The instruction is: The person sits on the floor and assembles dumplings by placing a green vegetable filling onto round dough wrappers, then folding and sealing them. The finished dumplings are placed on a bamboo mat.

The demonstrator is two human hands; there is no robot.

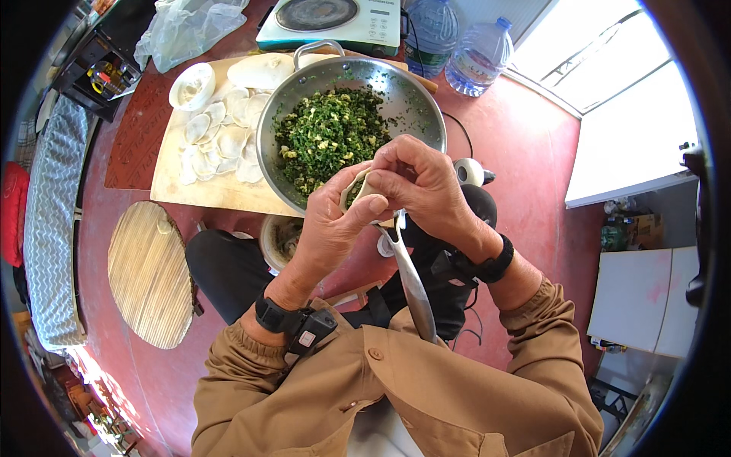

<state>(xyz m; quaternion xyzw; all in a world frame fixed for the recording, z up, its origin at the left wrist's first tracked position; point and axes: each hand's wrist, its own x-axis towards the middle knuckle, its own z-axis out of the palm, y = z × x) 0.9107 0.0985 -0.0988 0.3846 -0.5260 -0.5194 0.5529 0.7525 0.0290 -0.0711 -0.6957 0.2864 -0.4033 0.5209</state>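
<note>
Both hands meet over the near rim of a steel wok (414, 91) that holds chopped greens with yellow bits (334, 134). My left hand (337, 214) cups a round dough wrapper (349, 191) with green filling inside. The fingers and thumb of my right hand (422, 185) pinch the wrapper's edge. Left of the wok, many flat dough rounds (231, 140) lie overlapping on a wooden board (228, 197). A larger lump of dough (260, 71) and a white bowl (192, 87) sit at the board's far side. One small dough piece (164, 227) rests on a round slatted tray (149, 280).
An electric hob (337, 23) stands beyond the wok, with two large water bottles (478, 57) to its right. The wok's long handle (414, 285) points toward my lap. A container (274, 251) sits below the board's near edge. Clear plastic bags (188, 28) lie at the far left.
</note>
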